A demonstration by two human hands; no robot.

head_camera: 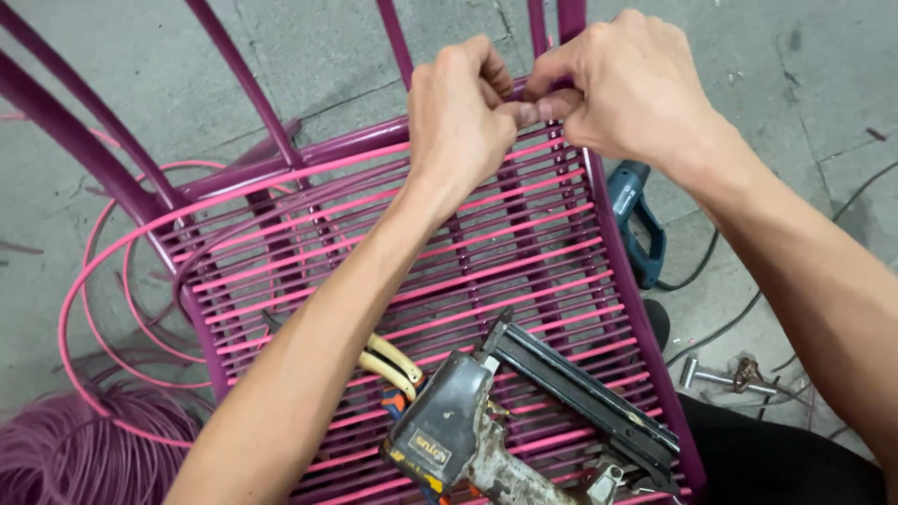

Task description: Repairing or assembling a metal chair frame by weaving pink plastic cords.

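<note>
My left hand [460, 122] and my right hand [625, 86] meet at the far edge of a purple metal chair frame [645, 355], fingers pinched together on a pink plastic cord [281, 182] where it wraps the frame's rail. The seat is woven with rows of pink and purple cord. A worn black staple gun [524, 411] lies on the woven seat near me, beside pliers with cream handles [393, 365], partly hidden under my left forearm.
Loose loops of pink cord [89, 309] trail off to the left over a pile of purple cord [65, 449] on the concrete floor. A blue power drill [638, 217] with a black cable lies right of the chair. Small metal parts [730, 377] sit at the right.
</note>
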